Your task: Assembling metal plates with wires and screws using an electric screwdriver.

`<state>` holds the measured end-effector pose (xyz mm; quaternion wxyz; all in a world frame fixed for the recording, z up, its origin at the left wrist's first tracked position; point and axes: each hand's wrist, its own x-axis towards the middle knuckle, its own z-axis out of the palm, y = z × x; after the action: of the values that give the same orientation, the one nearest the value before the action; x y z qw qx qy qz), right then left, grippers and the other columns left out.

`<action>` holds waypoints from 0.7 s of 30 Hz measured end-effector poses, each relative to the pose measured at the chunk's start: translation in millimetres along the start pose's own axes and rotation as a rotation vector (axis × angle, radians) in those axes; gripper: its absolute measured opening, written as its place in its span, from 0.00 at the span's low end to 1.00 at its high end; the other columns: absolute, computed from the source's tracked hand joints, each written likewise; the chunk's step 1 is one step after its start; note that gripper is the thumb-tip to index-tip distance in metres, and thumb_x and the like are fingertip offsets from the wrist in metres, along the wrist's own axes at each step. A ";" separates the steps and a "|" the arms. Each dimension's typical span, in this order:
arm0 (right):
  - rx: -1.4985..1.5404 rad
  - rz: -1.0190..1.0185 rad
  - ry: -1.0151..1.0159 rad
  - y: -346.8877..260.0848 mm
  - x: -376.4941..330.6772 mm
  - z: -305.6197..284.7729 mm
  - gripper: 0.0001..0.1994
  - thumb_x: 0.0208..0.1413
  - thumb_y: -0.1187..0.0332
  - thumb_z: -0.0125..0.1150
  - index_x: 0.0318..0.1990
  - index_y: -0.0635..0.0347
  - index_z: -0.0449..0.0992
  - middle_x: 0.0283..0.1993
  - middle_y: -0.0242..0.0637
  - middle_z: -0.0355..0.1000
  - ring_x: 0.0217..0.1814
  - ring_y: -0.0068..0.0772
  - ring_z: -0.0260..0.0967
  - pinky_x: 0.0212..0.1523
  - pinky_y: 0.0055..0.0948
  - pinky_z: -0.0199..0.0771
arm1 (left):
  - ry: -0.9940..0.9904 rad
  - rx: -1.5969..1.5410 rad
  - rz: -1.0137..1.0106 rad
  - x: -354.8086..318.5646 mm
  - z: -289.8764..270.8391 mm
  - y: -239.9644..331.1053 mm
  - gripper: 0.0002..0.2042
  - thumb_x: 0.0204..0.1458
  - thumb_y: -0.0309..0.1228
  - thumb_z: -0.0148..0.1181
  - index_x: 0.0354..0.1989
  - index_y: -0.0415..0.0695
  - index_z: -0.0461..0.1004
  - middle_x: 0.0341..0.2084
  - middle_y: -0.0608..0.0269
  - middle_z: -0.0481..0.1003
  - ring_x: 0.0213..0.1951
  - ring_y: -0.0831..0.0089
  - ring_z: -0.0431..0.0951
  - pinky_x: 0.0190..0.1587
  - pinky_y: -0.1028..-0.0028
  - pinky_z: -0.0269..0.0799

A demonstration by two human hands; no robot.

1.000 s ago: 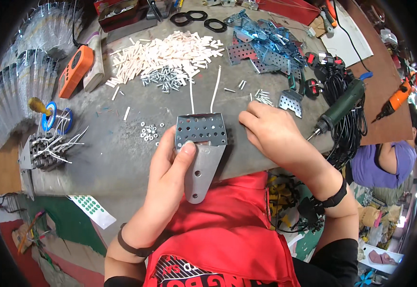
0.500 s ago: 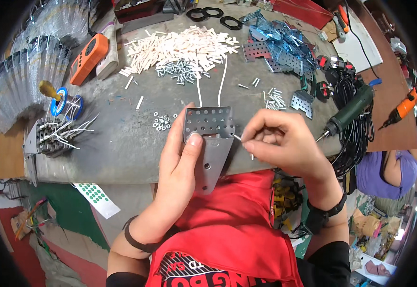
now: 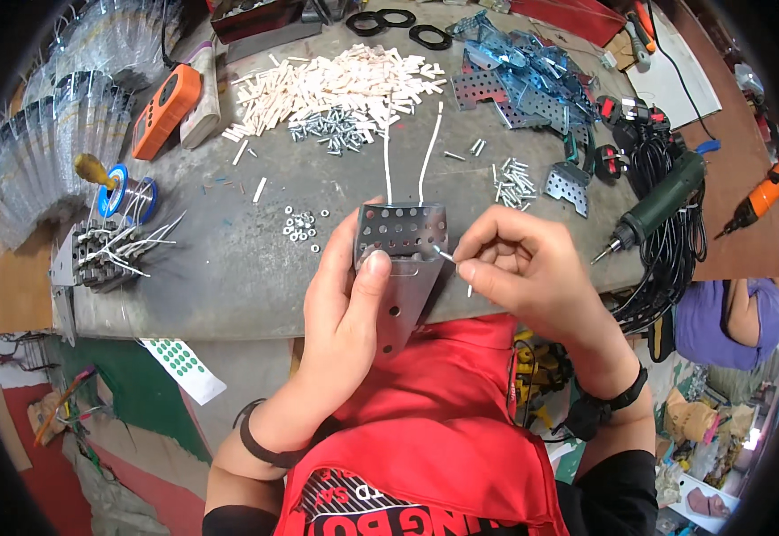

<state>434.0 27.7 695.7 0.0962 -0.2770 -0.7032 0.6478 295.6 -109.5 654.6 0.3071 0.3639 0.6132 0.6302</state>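
My left hand (image 3: 346,299) is closed around a grey metal housing (image 3: 404,286) that tapers toward me, with a perforated plate (image 3: 400,223) at its wide end. Two white wires (image 3: 388,165) stick out from the far side of the housing. At the plate's right edge, my right hand (image 3: 523,268) pinches a thin pale piece (image 3: 444,254), wire-like with a shiny tip. That tip overlaps the plate's right corner; whether it enters a hole I cannot tell. A short white end shows below my right fingers.
Beyond my hands lie a heap of white tubes (image 3: 318,85), screws (image 3: 336,132), nuts (image 3: 300,225) and bluish perforated plates (image 3: 519,89). To the right sit a green screwdriver (image 3: 657,205) and black cables (image 3: 653,259). At left are a solder spool (image 3: 139,198) and wired assemblies (image 3: 108,250).
The housing in my left hand has shifted slightly right. My right hand has moved a little right too, and the pale piece's tip now overlaps the plate's corner.
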 end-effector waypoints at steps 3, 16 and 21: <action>-0.177 -0.118 0.082 -0.8 -3.8 4.0 0.03 0.50 0.78 0.58 0.33 0.66 0.72 0.27 0.26 0.68 0.28 0.09 0.62 0.25 0.14 0.63 | 0.010 -0.018 -0.012 -0.1 2.6 0.0 0.19 0.61 0.30 0.45 0.59 0.34 0.59 0.47 0.55 0.71 0.49 0.72 0.70 0.53 0.73 0.64; -0.322 -0.258 0.197 -0.1 -3.8 4.1 0.10 0.47 0.83 0.58 0.39 0.67 0.70 0.33 0.33 0.70 0.32 0.16 0.67 0.32 0.16 0.68 | -0.012 -0.356 -0.261 6.7 19.6 -5.5 0.16 0.60 0.33 0.48 0.53 0.36 0.64 0.33 0.63 0.74 0.33 0.81 0.73 0.35 0.81 0.70; -0.480 -0.668 0.253 -3.3 12.6 20.8 0.08 0.43 0.84 0.58 0.33 0.65 0.73 0.32 0.39 0.72 0.32 0.31 0.72 0.33 0.24 0.70 | -0.210 -0.381 -0.348 7.6 13.4 4.1 0.18 0.59 0.26 0.48 0.57 0.35 0.59 0.38 0.63 0.73 0.41 0.79 0.73 0.45 0.78 0.69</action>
<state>412.5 16.4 693.0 0.3187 -0.1258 -0.8678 0.3600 302.8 -96.0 659.1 0.5354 0.2521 0.5017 0.6309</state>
